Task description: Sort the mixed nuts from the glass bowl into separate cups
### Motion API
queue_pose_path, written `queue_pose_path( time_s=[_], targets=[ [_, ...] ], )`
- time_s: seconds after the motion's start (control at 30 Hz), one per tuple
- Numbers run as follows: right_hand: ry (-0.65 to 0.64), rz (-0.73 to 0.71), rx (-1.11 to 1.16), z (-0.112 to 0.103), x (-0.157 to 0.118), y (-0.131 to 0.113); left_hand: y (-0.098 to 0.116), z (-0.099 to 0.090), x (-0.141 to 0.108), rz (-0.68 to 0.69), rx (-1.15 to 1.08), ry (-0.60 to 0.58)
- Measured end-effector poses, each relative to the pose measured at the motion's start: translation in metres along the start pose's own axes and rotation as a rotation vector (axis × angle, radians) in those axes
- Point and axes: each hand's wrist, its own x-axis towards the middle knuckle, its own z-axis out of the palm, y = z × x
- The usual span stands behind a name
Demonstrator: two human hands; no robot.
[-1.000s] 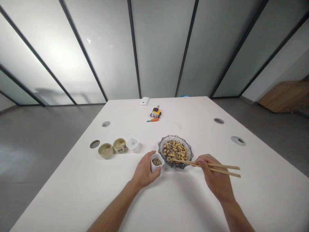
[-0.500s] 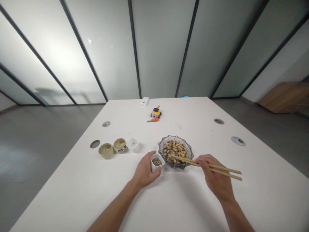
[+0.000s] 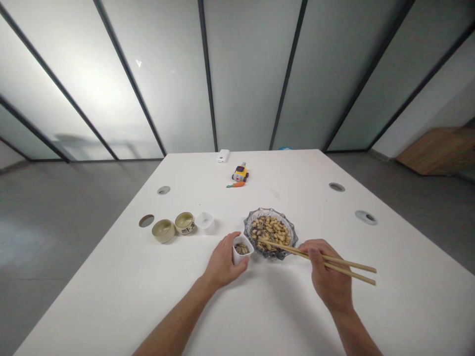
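My left hand point(image 3: 223, 261) is wrapped round a small white cup point(image 3: 237, 258), which stands against the near left side of a glass bowl. Dark, striped seeds point(image 3: 242, 248), apparently sunflower seeds, lie inside the cup. The clear glass bowl point(image 3: 293, 228) has a jagged rim and holds peanuts point(image 3: 276, 228) mixed with the same seeds. In my right hand point(image 3: 328, 277) is a pair of wooden chopsticks point(image 3: 352, 264), their tips among the seeds at the bowl's left side. Whether the tips grip a seed is too small to tell.
Left of the cup stand an empty white cup point(image 3: 205, 222) and two greenish ceramic cups point(image 3: 163, 231). Farther back lie a toy carrot point(image 3: 236, 185), a yellow toy car point(image 3: 241, 172) and a white device point(image 3: 223, 156). Round holes point(image 3: 146, 221) pierce the white table point(image 3: 141, 291) near its sides.
The chopstick tips have shifted slightly left within the bowl, and their back ends have dropped a little. My right hand has turned slightly. My left hand keeps its hold on the cup.
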Motion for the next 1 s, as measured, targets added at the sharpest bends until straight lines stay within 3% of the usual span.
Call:
queue_pose_path(
  time_s=[0.17,0.53,0.83,0.93,1.0],
  targets=[
    [-0.104,0.035,-0.06,-0.0061,0.0048,0.0032,0.0,0.0002,-0.0001,-0.006,0.008,0.0],
    [-0.194,-0.015,-0.09,-0.0034,0.0034,0.008,-0.0015,0.0006,-0.0005,-0.003,0.02,-0.011],
    [-0.043,-0.013,-0.078,-0.0085,0.0064,0.0111,-0.0038,0.0018,-0.0004,-0.003,0.014,-0.01],
    [0.07,-0.019,-0.003,-0.004,0.0017,0.0088,-0.0041,0.0022,-0.0003,-0.004,0.02,-0.014],
    [0.074,-0.034,0.073,0.0005,-0.0026,0.0047,-0.004,0.0024,-0.0004,0.002,0.023,-0.014]
  ],
)
